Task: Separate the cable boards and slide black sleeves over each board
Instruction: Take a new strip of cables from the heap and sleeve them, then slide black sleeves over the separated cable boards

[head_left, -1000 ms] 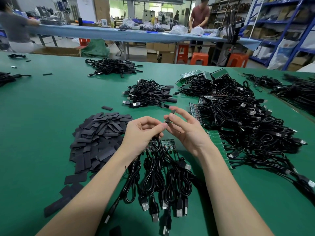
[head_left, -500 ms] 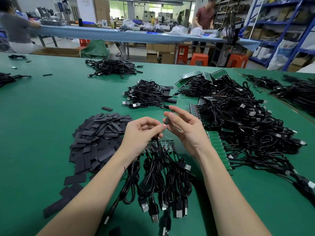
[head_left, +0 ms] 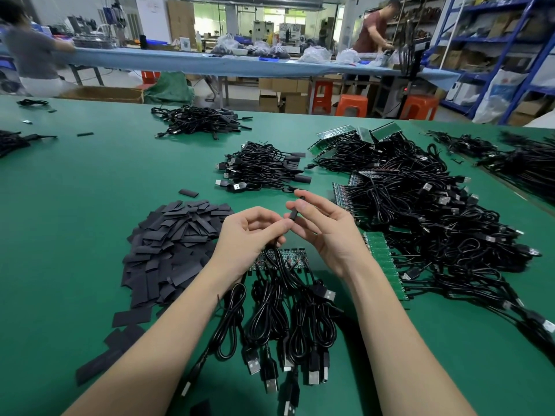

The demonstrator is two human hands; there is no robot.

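the surface (head_left: 90, 205) is plain green all over. the heap of sleeves (head_left: 174, 244) is matt charcoal black. the cables (head_left: 279, 310) are glossy black, their usb plugs (head_left: 313, 376) black with silver metal ends. the strip of cable boards (head_left: 285, 258) is dark green dotted with small red and black parts; the board strip (head_left: 387, 265) to the right is a brighter green. the sleeve (head_left: 295, 210) held in the fingers is black. beyond, the stools (head_left: 351, 105) are orange, the far table cover (head_left: 210, 63) pale blue, the shelving (head_left: 528, 40) blue
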